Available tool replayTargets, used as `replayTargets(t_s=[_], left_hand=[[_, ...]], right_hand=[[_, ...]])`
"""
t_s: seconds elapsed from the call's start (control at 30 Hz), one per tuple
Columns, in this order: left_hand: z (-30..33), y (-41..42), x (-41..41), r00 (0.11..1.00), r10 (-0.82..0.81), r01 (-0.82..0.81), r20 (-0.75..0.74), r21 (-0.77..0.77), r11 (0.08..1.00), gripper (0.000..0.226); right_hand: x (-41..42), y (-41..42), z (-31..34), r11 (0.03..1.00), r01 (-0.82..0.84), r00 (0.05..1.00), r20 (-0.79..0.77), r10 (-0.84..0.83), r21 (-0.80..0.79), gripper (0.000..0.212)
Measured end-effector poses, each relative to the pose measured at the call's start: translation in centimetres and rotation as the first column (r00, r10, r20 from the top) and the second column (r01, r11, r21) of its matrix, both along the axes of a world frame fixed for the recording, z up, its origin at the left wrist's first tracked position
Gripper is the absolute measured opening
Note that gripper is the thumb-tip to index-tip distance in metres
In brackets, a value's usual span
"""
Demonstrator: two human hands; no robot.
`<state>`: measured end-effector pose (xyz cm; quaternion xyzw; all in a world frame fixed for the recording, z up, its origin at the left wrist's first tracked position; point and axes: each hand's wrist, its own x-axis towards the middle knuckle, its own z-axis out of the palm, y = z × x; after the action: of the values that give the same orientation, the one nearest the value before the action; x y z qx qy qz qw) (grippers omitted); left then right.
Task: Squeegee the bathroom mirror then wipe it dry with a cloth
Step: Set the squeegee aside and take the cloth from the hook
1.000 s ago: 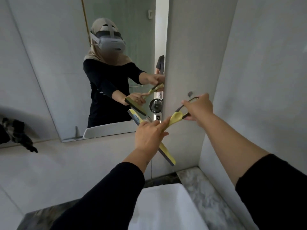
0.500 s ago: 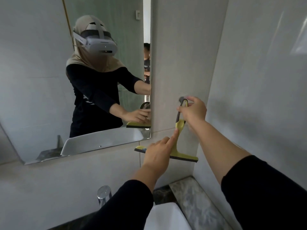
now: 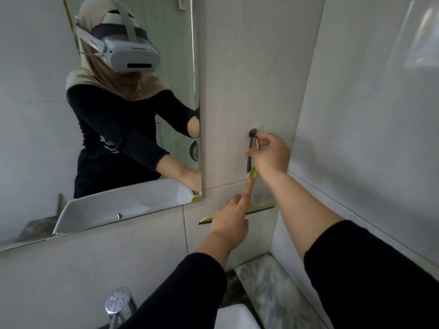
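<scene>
The yellow-green squeegee (image 3: 252, 176) hangs upright against the tiled wall to the right of the mirror (image 3: 42, 129), blade down, with the top of its handle at a small dark wall hook (image 3: 252, 132). My right hand (image 3: 270, 157) grips the upper handle. My left hand (image 3: 229, 222) is in front of the blade, its index finger stretched up and touching the handle's lower part. The mirror reflects a person in black sleeves wearing a headset. No cloth is in view.
A white basin (image 3: 234, 317) and a chrome tap (image 3: 118, 302) lie below, on a marbled counter (image 3: 268, 288). A side wall (image 3: 368, 115) closes the corner on the right.
The squeegee has swung from slanting to upright against the wall, with its handle top raised to the hook. My right hand has moved up the handle; my left hand has stayed at the blade.
</scene>
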<state>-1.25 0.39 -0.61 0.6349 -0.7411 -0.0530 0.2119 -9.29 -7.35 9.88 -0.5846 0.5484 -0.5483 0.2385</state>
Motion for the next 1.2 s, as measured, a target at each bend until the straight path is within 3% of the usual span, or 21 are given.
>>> replayTargets(t_s=[0.2,0.33,0.5,0.63,0.73,0.87,1.2], left_hand=[[-0.4,-0.7,0.1,1.000,-0.010,0.010,0.007,0.014,1.000,0.097],[0.2,-0.6,0.1,1.000,-0.004,0.003,0.017,0.050,0.999,0.096],[1.9,1.1,1.9,1.000,0.008,-0.005,-0.028,0.086,0.996,0.083],[4.2,4.0,5.1,0.997,0.070,-0.066,-0.024,0.119,0.991,0.056],[6.0,7.6,8.0,0.989,0.144,-0.137,-0.026,0.184,0.973,0.042],[8.1,13.2,12.5,0.960,0.278,-0.266,-0.035,0.199,0.943,0.038],[11.7,27.7,24.9,0.796,0.599,-0.596,-0.086,0.053,0.801,0.036]], right_hand=[[-0.1,-0.2,-0.5,0.998,-0.026,0.998,-0.054,0.023,-0.052,0.036],[-0.3,0.2,-0.5,0.997,-0.073,0.994,-0.078,0.070,-0.032,0.045],[-0.3,2.2,-1.1,0.999,-0.023,0.961,-0.274,0.036,0.049,0.062],[1.4,5.5,-1.1,0.982,-0.112,0.866,-0.469,0.172,0.155,0.039],[3.4,8.7,-0.3,0.938,-0.251,0.750,-0.563,0.346,0.241,0.034],[7.4,13.0,1.1,0.866,-0.414,0.648,-0.577,0.497,0.279,0.035],[20.6,22.7,4.8,0.661,-0.710,0.467,-0.541,0.700,0.242,0.036]])
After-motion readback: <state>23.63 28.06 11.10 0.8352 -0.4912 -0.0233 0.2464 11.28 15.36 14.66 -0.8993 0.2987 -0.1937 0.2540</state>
